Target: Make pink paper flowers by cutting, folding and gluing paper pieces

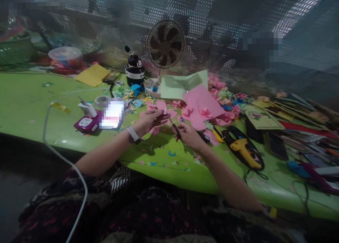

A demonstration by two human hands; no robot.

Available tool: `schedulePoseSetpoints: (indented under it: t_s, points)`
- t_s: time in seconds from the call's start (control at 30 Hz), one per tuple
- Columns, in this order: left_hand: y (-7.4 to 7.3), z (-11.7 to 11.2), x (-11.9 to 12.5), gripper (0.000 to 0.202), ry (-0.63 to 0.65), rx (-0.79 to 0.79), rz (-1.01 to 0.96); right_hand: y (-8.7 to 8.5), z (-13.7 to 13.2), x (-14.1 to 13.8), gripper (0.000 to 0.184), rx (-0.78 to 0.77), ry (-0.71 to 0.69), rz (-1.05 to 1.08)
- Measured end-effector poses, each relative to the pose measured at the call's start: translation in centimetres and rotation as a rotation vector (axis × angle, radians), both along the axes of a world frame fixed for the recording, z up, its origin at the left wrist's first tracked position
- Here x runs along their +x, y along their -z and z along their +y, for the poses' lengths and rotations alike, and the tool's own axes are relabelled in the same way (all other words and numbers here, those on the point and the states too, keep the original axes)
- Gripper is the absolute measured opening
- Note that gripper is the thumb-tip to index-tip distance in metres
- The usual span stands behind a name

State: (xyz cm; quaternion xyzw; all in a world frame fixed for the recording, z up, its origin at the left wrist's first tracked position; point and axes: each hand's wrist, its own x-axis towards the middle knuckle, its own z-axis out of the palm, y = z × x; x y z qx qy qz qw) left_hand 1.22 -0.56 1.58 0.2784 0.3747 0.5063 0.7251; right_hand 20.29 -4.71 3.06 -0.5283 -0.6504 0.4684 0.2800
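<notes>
My left hand (pixel 148 121) pinches a small piece of pink paper (pixel 161 105) between thumb and fingers. Just to its right, my right hand (pixel 188 135) is closed on a pair of scissors (pixel 176 130) with dark handles. The blades point up and left toward the pink paper; whether they touch it I cannot tell. Pink paper scraps (pixel 173 113) lie beneath and around both hands. Beyond my right hand, a larger pink sheet (pixel 202 105) rests partly over a pale green sheet (pixel 182 86).
On the green table (pixel 31 102) a yellow glue gun (pixel 245 152) lies at right, near a dark phone (pixel 277 146). A lit phone (pixel 113 114) and a purple power strip (pixel 86 123) sit at left. Behind are a black bottle (pixel 135 72) and a fan (pixel 165 43). A white cable (pixel 79 176) hangs at left.
</notes>
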Motion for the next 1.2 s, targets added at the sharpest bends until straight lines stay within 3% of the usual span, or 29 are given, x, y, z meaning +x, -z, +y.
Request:
schedulePoseSetpoints:
  t_s: [0.4,0.63,0.93,1.2]
  points:
    - [0.0,0.3,-0.4,0.019,0.144,0.066,0.042,-0.6,0.1,0.1,0.062,-0.059,-0.002,0.012]
    - [0.5,0.5,-0.6,0.015,0.141,0.08,0.031,-0.4,0.0,-0.1,0.062,-0.05,0.005,0.042]
    - [-0.2,0.2,-0.5,0.02,0.123,0.066,0.042,-0.8,-0.3,-0.1,0.059,-0.053,0.002,0.017]
    - [0.5,0.8,-0.8,0.015,0.115,0.087,0.053,-1.3,-0.7,-0.2,0.061,-0.033,-0.01,0.022]
